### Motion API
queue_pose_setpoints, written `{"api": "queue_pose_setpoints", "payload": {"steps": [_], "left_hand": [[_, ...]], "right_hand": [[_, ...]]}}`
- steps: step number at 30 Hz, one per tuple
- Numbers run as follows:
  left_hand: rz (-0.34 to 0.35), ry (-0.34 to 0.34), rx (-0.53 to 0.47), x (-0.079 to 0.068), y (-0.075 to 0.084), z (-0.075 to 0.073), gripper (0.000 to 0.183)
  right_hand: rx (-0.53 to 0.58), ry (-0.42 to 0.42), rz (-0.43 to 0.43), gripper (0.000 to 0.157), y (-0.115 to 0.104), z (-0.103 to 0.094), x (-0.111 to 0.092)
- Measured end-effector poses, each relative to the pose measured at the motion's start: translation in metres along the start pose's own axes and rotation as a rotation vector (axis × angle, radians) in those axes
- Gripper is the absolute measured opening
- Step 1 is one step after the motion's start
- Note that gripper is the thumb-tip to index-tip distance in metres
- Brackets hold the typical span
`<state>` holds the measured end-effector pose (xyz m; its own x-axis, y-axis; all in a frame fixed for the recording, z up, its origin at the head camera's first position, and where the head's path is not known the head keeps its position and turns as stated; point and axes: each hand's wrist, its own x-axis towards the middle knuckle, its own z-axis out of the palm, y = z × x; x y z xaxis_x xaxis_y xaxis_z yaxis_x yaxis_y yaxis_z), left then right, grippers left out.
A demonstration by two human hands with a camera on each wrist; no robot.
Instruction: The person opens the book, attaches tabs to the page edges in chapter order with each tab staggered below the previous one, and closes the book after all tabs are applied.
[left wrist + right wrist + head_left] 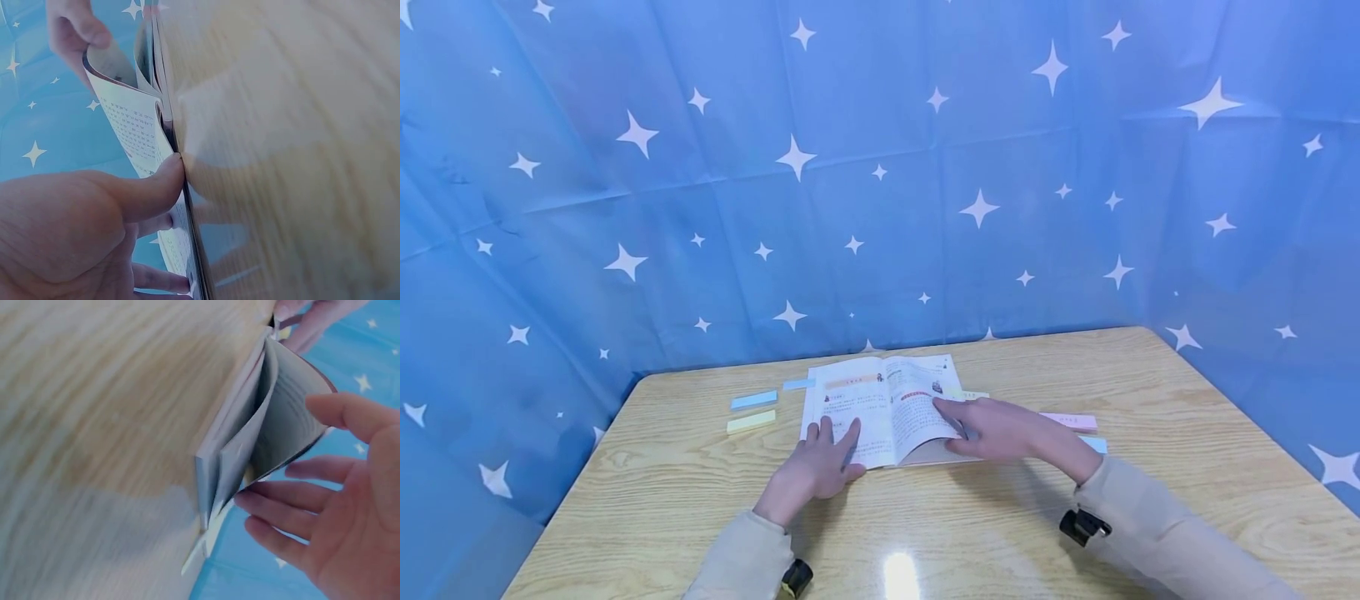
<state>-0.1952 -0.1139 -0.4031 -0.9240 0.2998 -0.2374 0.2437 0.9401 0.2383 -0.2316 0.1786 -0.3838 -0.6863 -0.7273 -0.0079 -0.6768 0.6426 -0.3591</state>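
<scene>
A book with printed pages lies spread on the table. My left hand rests on the lower part of its left page, fingers extended and spread. In the left wrist view, the left thumb touches the book's near edge. On the other side, my right hand holds a lifted page between thumb and fingers. That page curves up from the spine, and a gap shows beneath it above the pages below. A pale yellow tab sticks out past the book's right edge, partly behind the right hand.
Left of the book are a blue sticky-note strip, a yellow one and a small blue tab at the book's edge. Right of it lie a pink strip and a light blue one. A starry blue curtain hangs behind the table.
</scene>
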Motion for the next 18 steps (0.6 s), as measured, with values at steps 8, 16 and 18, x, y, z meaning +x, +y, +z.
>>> {"api": "queue_pose_setpoints", "payload": {"steps": [8,16,18], "left_hand": [[0.012,0.007,-0.002,-0.001,-0.003,0.0,0.065],[0.066,0.026,-0.014,-0.001,-0.01,0.0,0.065],[0.089,0.046,-0.027,-0.001,-0.012,0.001,0.065]], "right_hand": [[-0.099,0.221,-0.013,0.067,-0.003,-0.001,-0.001],[-0.099,0.379,-0.024,0.08,-0.01,0.003,0.008],[-0.075,0.396,-0.027,0.085,-0.012,0.004,0.011]]}}
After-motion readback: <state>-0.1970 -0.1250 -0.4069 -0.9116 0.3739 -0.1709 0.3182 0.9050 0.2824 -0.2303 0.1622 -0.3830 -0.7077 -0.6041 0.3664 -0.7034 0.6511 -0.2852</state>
